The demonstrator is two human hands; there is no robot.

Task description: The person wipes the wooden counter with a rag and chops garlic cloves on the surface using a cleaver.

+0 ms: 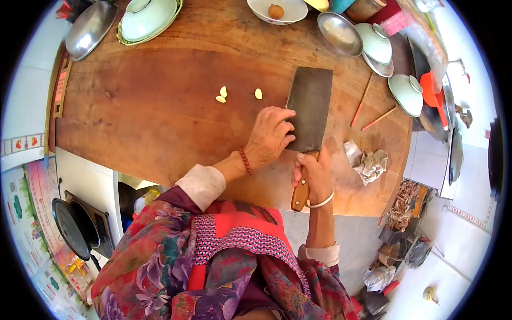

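Observation:
My right hand (pixel 316 173) is wrapped round the wooden handle of a broad cleaver (pixel 310 109), whose dark blade lies nearly flat over the wooden table (pixel 160 117). My left hand (pixel 272 133), with a red bead bracelet at its wrist, has its fingers bent against the left side of the blade. Whether those fingertips hold anything is hidden. Up and to the left of the blade lies one peeled garlic clove (pixel 258 94). Farther left are two more cloves (pixel 222 95), close together.
A crumpled cloth (pixel 366 161) and two sticks (pixel 362 100) lie to the right. Along the far side stand a white bowl (pixel 277 12) with an egg, a metal bowl (pixel 340 34) and upturned bowls (pixel 406 94). A metal lid (pixel 91 30) is at the far left.

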